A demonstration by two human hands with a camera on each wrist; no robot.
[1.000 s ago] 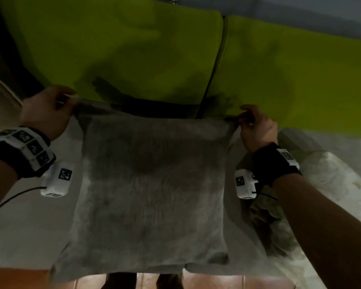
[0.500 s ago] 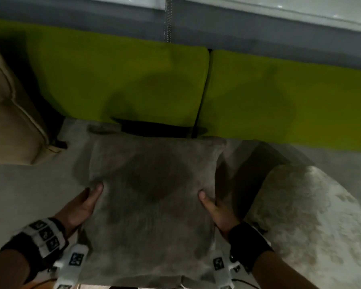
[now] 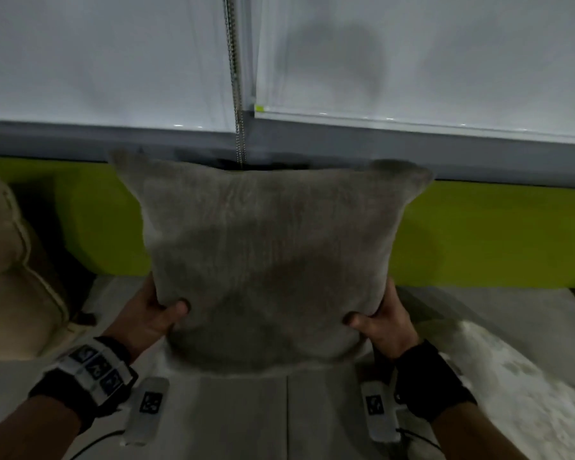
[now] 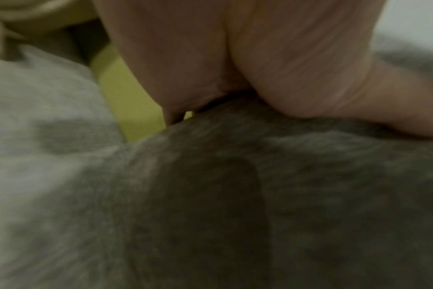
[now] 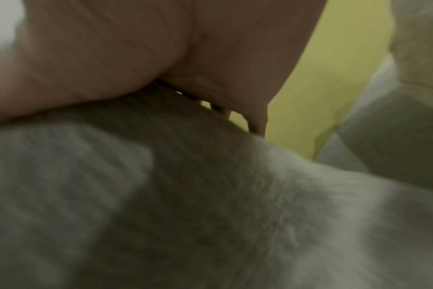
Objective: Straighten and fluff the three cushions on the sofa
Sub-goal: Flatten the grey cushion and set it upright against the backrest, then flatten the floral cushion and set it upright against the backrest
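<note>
Two hands [image 3: 150, 313] grip grey cushion [image 3: 269, 254], beige cushion [image 3: 14, 267] left

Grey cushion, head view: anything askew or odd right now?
The grey cushion is upright but pinched in at the lower sides by the left hand and right hand, so its top corners flare out like ears. No damage shows.

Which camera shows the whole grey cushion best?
The head view: the grey cushion stands whole there, its two top corners showing, the left hand and right hand gripping its sides. Both wrist views show only blurry grey fabric under a palm.
</note>
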